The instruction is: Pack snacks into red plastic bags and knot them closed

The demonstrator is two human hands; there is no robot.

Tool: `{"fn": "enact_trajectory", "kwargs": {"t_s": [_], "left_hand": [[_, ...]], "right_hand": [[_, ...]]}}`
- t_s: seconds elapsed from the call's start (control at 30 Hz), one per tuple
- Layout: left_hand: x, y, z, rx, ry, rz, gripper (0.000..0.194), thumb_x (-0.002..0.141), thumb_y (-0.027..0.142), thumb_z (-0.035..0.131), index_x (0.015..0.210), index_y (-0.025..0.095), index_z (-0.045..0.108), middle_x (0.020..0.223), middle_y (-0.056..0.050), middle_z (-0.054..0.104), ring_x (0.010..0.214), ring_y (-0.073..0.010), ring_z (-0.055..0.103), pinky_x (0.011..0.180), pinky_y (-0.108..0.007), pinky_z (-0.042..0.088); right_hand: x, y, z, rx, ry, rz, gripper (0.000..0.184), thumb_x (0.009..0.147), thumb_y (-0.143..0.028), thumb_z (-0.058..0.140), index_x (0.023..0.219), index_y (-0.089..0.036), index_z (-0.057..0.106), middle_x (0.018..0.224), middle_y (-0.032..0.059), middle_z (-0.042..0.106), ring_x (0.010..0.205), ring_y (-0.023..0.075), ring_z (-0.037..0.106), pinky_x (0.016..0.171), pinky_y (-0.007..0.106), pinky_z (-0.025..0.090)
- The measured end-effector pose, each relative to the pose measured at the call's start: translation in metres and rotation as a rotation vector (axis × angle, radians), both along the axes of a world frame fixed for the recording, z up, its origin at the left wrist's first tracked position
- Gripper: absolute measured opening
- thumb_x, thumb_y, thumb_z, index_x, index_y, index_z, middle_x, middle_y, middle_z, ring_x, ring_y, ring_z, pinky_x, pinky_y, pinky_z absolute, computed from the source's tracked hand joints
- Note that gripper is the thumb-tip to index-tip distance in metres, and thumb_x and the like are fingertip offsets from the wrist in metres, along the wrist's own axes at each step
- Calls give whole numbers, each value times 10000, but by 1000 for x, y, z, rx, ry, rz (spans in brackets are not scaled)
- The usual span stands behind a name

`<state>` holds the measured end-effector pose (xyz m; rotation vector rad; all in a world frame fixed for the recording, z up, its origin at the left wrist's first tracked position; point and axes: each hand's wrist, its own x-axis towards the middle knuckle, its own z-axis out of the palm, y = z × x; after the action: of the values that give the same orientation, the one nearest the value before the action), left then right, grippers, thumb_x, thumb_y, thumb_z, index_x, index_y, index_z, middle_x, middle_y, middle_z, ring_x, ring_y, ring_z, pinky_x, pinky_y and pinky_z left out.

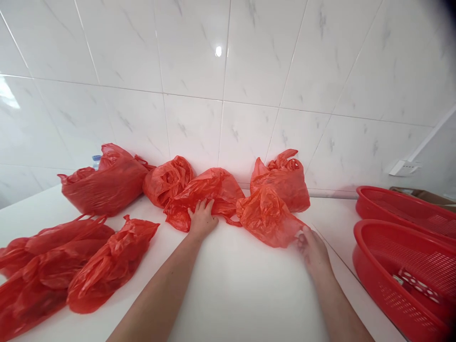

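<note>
My left hand (204, 219) rests with its fingers spread on the lower edge of a crumpled red plastic bag (217, 187) in the middle of the table. To the right, my right hand (314, 247) pinches the corner of another thin red plastic bag (265, 216), which stretches toward it; the fingertips are a little blurred. Behind that bag, against the wall, stands a filled red bag (285, 183). A bunched red bag (169, 180) touches the left side of the middle one. What the bags contain is hidden.
Two red perforated plastic baskets (366, 266) stand at the right, the nearer with small items inside. More filled red bags (107, 261) lie at the left, and a large one (103, 190) sits by the tiled wall (192, 123). A blue-capped bottle (96, 161) shows behind it.
</note>
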<state>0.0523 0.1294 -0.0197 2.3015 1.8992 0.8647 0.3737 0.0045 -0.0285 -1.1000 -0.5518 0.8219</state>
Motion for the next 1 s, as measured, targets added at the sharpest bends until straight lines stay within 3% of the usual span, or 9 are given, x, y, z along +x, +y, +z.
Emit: {"fn": "enact_trajectory", "kwargs": {"t_s": [0.13, 0.23, 0.37, 0.5, 0.6, 0.67, 0.8, 0.9, 1.0], "left_hand": [[3, -24, 2, 169, -43, -77, 533, 767, 199, 505, 1297, 239, 458, 1381, -95, 434, 1286, -278, 358, 1082, -551, 201], [3, -47, 1, 266, -116, -187, 429, 835, 274, 490, 1260, 218, 479, 1292, -108, 486, 1192, -265, 446, 1012, -471, 348], [-2, -79, 2, 255, -253, -366, 369, 886, 359, 451, 1225, 217, 479, 1173, -105, 514, 1073, -237, 513, 894, -405, 449], [-14, -110, 6, 151, -411, -564, 489, 841, 547, 466, 1180, 195, 487, 1092, -112, 530, 947, -233, 533, 825, -395, 471], [-21, -138, 10, -27, -621, -725, 673, 748, 708, 453, 1174, 188, 492, 1049, -97, 542, 903, -234, 521, 812, -391, 466], [-23, -155, 12, -198, -834, -761, 717, 718, 722, 484, 1208, 198, 468, 1063, -84, 545, 935, -236, 520, 835, -378, 457], [-29, -169, 10, -489, -1194, -647, 469, 800, 517, 571, 1139, 200, 501, 981, -49, 569, 902, -189, 539, 820, -317, 445], [-36, -162, 6, -566, -1329, -517, 277, 822, 429, 580, 922, 170, 564, 762, 6, 541, 665, -106, 496, 646, -230, 412], [-40, -154, 5, -561, -1386, -487, 254, 802, 401, 617, 789, 154, 561, 601, 55, 425, 516, -59, 350, 521, -190, 309]], "right_hand": [[-17, -1, 4, -101, -325, 23, 384, 731, -518, 648, 920, -184, 616, 811, 17, 601, 715, 151, 578, 630, 269, 493], [-40, -4, 14, -115, -645, -52, 370, 843, -511, 485, 979, -192, 616, 994, 71, 603, 899, 219, 577, 771, 363, 484], [-88, -15, 31, 136, -1182, -202, 305, 893, -385, 419, 963, -178, 631, 1170, 118, 519, 1070, 257, 494, 918, 437, 415], [-142, -38, 37, 350, -1528, -61, 224, 883, -285, 462, 961, -184, 647, 1259, 134, 463, 1100, 267, 484, 905, 435, 431], [-174, -54, 35, 448, -1576, 157, 230, 875, -285, 492, 1024, -184, 635, 1266, 141, 470, 1036, 244, 538, 843, 384, 481], [-188, -61, 34, 475, -1550, 332, 249, 865, -285, 501, 1062, -196, 624, 1264, 127, 488, 1001, 229, 564, 826, 362, 495], [-199, -66, 29, 440, -1441, 607, 222, 844, -316, 532, 1021, -227, 633, 1151, 84, 567, 890, 202, 599, 725, 316, 516], [-197, -63, 25, 395, -1335, 596, 195, 884, -323, 478, 886, -225, 646, 1071, 63, 602, 773, 162, 605, 668, 287, 505], [-192, -57, 21, 358, -1238, 452, 255, 918, -298, 403, 886, -216, 643, 1071, 79, 593, 860, 177, 604, 742, 307, 502]]}}
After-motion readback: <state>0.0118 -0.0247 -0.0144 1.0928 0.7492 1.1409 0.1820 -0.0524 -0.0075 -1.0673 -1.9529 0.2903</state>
